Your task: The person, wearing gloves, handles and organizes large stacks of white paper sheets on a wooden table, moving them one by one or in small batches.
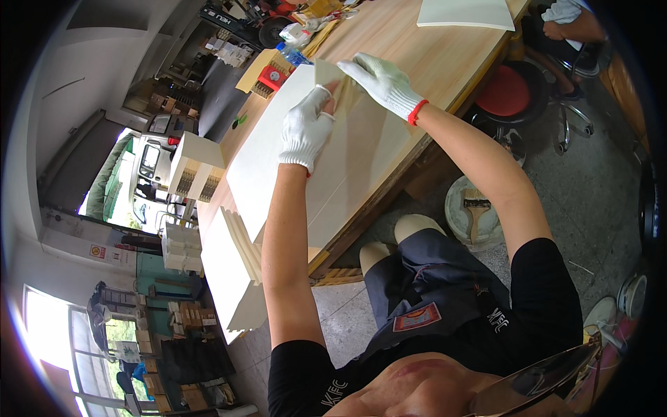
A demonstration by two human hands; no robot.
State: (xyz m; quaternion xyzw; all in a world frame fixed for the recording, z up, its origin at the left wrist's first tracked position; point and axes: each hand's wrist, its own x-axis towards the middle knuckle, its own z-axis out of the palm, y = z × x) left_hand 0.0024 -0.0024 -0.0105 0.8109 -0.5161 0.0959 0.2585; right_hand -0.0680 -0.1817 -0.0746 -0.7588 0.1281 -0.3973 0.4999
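Observation:
Both my hands wear white knit gloves. My left hand [306, 128] presses flat on a large cream sheet of card [260, 156] lying on the wooden workbench [410, 52]. My right hand [381, 80] pinches the folded-up corner of the same sheet near its far end, fingers closed on the flap. The sheet has crease lines running along its length. A red cuff shows at my right wrist.
A stack of cream folded sheets [233, 267] lies at the bench's left end. Another cream sheet [465, 12] sits far right. A plastic bottle [290, 54] and a red brush block [271, 78] lie beyond. A red stool [504, 90], a bucket with a brush [476, 208] and another person [570, 21] are nearby.

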